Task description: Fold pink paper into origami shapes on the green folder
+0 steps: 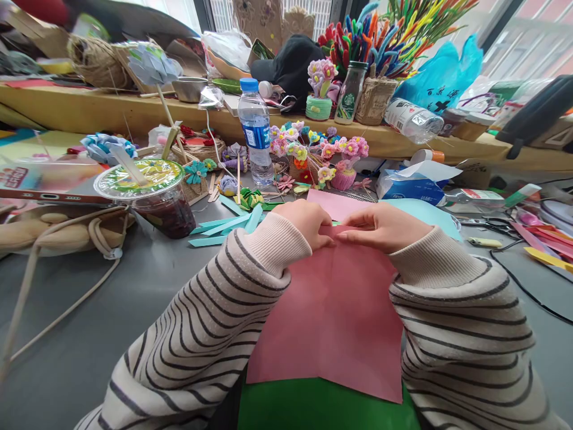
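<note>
The left hand (302, 221) and right hand (378, 228) both pinched the far edge of a rose-red sheet (331, 322), their fingertips close together near its middle crease. From that grip the sheet spread toward the person's body, overlapping a green sheet (286, 406). Just beyond the grip was a pale pink sheet (329, 203); to its left lay light-blue strips (230, 224), and farther left, a lidded cup (168, 209).

Pale daylight fills windows (532, 54) above a tan ledge (203, 117) behind the gray tabletop (147, 292).
</note>
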`<state>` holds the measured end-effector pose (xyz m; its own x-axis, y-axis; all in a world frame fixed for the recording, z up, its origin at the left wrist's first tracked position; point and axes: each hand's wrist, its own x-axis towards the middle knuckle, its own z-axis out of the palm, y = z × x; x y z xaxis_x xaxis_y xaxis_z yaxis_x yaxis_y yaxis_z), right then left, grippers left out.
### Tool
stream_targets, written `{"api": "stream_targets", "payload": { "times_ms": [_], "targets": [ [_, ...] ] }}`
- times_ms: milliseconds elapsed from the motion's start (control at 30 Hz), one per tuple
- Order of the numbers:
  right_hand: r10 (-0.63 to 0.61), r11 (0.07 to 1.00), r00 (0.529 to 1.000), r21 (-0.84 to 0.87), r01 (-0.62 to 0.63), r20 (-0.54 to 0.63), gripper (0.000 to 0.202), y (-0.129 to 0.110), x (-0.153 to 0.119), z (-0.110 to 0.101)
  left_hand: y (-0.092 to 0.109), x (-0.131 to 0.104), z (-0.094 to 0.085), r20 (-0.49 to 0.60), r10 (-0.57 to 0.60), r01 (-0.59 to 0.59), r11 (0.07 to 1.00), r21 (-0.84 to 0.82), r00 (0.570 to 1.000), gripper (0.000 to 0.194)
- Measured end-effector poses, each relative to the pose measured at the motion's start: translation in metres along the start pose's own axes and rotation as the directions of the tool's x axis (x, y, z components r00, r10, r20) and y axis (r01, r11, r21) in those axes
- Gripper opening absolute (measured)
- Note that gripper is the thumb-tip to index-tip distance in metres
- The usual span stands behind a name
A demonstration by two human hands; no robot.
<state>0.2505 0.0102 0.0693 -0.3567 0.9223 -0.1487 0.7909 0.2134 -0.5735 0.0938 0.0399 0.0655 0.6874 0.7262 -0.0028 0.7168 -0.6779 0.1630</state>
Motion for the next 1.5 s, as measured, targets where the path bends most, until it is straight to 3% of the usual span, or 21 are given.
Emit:
{"api": "stream_targets", "payload": {
  "times_ms": [533, 633, 700, 800, 833, 900, 1000, 1067, 1100, 1200, 1367, 1433, 1500],
  "targets": [
    [0.006, 1.000, 1.000, -0.002, -0.006, 0.003, 0.029, 0.000, 0.000, -0.002, 0.002, 0.000, 0.000, -0.059, -0.009, 0.010, 1.000, 0.025, 0.998, 0.022],
    [0.054, 0.998, 0.995, 0.027, -0.052, -0.082, 0.027, 0.002, -0.005, -0.006, -0.001, 0.003, -0.001, -0.043, -0.015, 0.015, 1.000, -0.010, 0.999, 0.027],
    [0.138, 0.990, 0.970, 0.048, -0.131, -0.200, 0.030, 0.007, -0.010, -0.007, -0.005, 0.005, -0.002, -0.022, -0.025, 0.025, 1.000, -0.006, 0.999, 0.031],
    [0.268, 0.963, 0.864, 0.107, -0.247, -0.426, 0.042, 0.021, -0.020, 0.002, -0.012, 0.009, -0.004, 0.009, -0.015, 0.015, 1.000, -0.004, 1.000, 0.035],
    [0.298, 0.954, 0.841, 0.179, -0.242, -0.451, 0.044, 0.026, -0.024, 0.008, -0.014, 0.010, -0.003, 0.023, -0.002, 0.003, 1.000, -0.019, 1.000, 0.037],
    [0.406, 0.880, 0.834, 0.408, -0.245, -0.373, 0.042, 0.037, -0.029, 0.022, -0.018, 0.011, -0.001, 0.062, 0.018, -0.015, 0.998, -0.053, 0.998, 0.039],
    [0.480, 0.599, 0.864, 0.776, -0.198, -0.151, 0.041, 0.050, -0.033, 0.046, -0.021, 0.010, 0.006, 0.080, 0.008, -0.001, 0.995, -0.098, 0.997, 0.038],
    [0.486, 0.451, 0.867, 0.881, -0.142, -0.110, 0.037, 0.052, -0.033, 0.058, -0.023, 0.007, 0.010, 0.064, -0.028, 0.037, 0.990, -0.137, 0.998, 0.036],
    [0.500, 0.433, 0.861, 0.888, -0.154, -0.095, 0.034, 0.051, -0.032, 0.063, -0.024, 0.006, 0.012, 0.063, -0.050, 0.059, 0.985, -0.160, 0.997, 0.036],
    [0.546, 0.505, 0.832, 0.831, -0.233, -0.098, 0.028, 0.047, -0.031, 0.072, -0.031, -0.001, 0.015, 0.098, -0.110, 0.131, 0.962, -0.242, 0.989, 0.044],
    [0.585, 0.554, 0.787, 0.805, -0.211, -0.195, 0.032, 0.048, -0.035, 0.075, -0.057, -0.022, 0.025, 0.022, -0.281, 0.255, 0.831, -0.495, 0.960, 0.054],
    [0.593, 0.546, 0.777, 0.815, -0.193, -0.213, 0.034, 0.050, -0.036, 0.077, -0.065, -0.031, 0.033, -0.013, -0.378, 0.272, 0.689, -0.672, 0.926, 0.063],
    [0.597, 0.542, 0.769, 0.821, -0.179, -0.227, 0.034, 0.051, -0.037, 0.080, -0.067, -0.037, 0.043, 0.055, -0.411, 0.288, 0.532, -0.796, 0.910, 0.066]
  ]
}}
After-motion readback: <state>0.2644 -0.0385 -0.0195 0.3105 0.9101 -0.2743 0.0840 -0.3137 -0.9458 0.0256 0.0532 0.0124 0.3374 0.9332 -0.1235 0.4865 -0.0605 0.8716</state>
